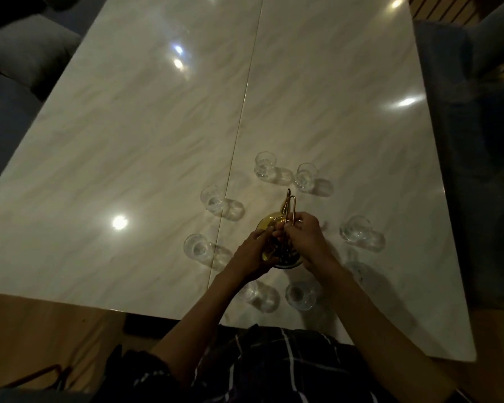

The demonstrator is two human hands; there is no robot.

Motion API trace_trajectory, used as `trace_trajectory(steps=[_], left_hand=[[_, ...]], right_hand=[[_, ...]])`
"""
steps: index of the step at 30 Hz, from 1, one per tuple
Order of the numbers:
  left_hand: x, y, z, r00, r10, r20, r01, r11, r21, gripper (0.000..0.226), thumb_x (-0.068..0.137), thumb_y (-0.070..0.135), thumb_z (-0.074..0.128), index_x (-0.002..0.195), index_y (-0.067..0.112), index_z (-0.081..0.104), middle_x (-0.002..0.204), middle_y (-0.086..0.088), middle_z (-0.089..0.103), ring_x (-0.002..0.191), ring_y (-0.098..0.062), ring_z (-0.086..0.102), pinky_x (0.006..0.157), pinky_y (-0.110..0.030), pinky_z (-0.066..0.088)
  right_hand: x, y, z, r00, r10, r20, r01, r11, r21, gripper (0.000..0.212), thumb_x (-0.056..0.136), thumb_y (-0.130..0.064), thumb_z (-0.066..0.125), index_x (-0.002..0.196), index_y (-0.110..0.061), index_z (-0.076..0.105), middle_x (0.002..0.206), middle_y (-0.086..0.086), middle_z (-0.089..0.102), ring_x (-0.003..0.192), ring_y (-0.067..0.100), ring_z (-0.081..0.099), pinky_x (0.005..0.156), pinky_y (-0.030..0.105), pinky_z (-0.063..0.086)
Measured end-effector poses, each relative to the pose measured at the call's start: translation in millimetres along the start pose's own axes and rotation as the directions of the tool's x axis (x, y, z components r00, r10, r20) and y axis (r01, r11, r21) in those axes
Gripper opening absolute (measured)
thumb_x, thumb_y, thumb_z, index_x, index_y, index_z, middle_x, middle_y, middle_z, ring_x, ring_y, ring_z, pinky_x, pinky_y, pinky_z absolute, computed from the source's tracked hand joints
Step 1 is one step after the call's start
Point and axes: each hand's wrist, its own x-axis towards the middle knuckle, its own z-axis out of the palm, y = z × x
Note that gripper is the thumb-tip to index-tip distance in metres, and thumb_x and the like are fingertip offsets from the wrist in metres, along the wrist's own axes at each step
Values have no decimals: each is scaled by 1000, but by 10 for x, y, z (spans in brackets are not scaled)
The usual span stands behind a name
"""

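A grey chair (26,50) stands off the far left corner of the table (128,126). The table is pale and shiny, with a thin line down its middle. Left of that line, close to the near edge, stands the leftmost glass (197,247). A second glass (214,199) stands a bit farther back, just beside the line.

Next comes the left hand (253,254). Its fingers curl round the left side of the teapot (266,225) and hold it. The teapot sits just right of the line, toward the near edge, inside a ring of small glasses. Its gold spout points at the far edge.

The right hand (303,237) pinches the thin gold handle (294,206) on top of the teapot. A far pair of glasses (264,163) stands behind the teapot. A near pair of glasses (298,295) stands by the near edge, between the arms. The rightmost glass (355,229) stands alone, apart from the right hand.

A blue chair (477,112) stands along the right edge.
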Motion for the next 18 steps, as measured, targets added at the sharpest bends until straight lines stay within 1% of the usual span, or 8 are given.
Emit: trace_trajectory(steps=[4, 5, 8, 9, 12, 13, 16, 18], left_hand=[[191, -37, 63, 997, 25, 76, -29, 997, 64, 82, 89, 31, 71, 156, 30, 26, 157, -12, 33, 133, -34, 48, 96, -43, 51], [228, -39, 71, 996, 26, 83, -32, 997, 75, 83, 89, 31, 71, 157, 30, 23, 157, -13, 32, 132, -34, 49, 95, -44, 52], [345, -56, 106, 994, 13, 109, -25, 994, 109, 89, 89, 30, 71, 158, 32, 15, 160, -13, 27, 132, -35, 50, 95, -46, 52], [380, -60, 110, 993, 4, 118, -19, 992, 123, 90, 89, 30, 72, 158, 32, 14, 161, -13, 25, 132, -36, 50, 95, -46, 52], [484, -101, 136, 991, -13, 133, -5, 991, 131, 95, 88, 32, 73, 156, 42, 8, 162, -14, 24, 131, -38, 50, 95, -46, 52], [506, -112, 141, 990, -19, 138, 1, 991, 133, 96, 87, 33, 74, 154, 46, 6, 162, -13, 25, 131, -39, 50, 95, -47, 52], [559, -161, 197, 989, -37, 145, 17, 991, 135, 99, 85, 31, 76, 158, 34, 8, 162, -13, 26, 134, -37, 48, 95, -47, 52], [578, -185, 220, 990, -62, 129, 44, 989, 141, 99, 85, 29, 76, 159, 27, 10, 160, -13, 27, 132, -35, 49, 94, -46, 52]], right_hand=[[308, 120, -56, 998, 65, 9, -64, 997, -40, 14, 92, -8, 55, 105, -13, 57, 100, 13, 74, 89, 25, 74, 82, 43, 61], [370, 136, -64, 997, 78, 11, -78, 996, -36, 16, 92, -9, 56, 107, -12, 57, 102, 14, 74, 89, 25, 74, 80, 42, 62], [501, 117, -87, 996, 84, 4, -83, 992, -94, 19, 92, -8, 57, 111, -7, 57, 98, 10, 71, 82, 15, 70, 66, 25, 56], [540, 126, -80, 997, 78, 2, -77, 990, -114, 17, 92, -8, 57, 109, -8, 58, 96, 8, 70, 82, 14, 69, 67, 25, 55], [628, 165, -42, 998, 59, 6, -58, 986, -155, 8, 91, -12, 56, 99, -12, 58, 96, 8, 67, 90, 22, 67, 79, 37, 56], [650, 184, -28, 999, 54, 2, -53, 984, -169, 5, 92, -14, 55, 97, -14, 57, 94, 6, 66, 89, 23, 66, 79, 37, 55], [693, 242, 4, 1000, 26, 14, -23, 981, -193, 2, 95, -16, 52, 95, -15, 53, 83, -3, 61, 77, 15, 60, 68, 28, 48], [700, 247, 14, 999, 19, 29, -13, 980, -197, 3, 97, -17, 52, 96, -14, 52, 83, -5, 59, 79, 15, 60, 70, 30, 47]])
